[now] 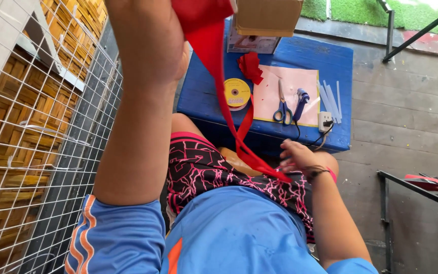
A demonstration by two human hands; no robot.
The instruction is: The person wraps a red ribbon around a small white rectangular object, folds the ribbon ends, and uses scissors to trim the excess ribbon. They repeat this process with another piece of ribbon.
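Raised left hand (150, 40) and lowered right hand (297, 157) stretch red ribbon (229, 106).

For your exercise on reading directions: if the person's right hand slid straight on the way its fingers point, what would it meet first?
The right hand points left along the lap, so it would probably first meet the red ribbon at its fingertips, then the patterned shorts. Depth is uncertain.

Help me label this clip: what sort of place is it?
Likely a makeshift craft spot outdoors or on a porch: a low blue table with scissors and a glue gun, on a concrete floor, artificial grass beyond.
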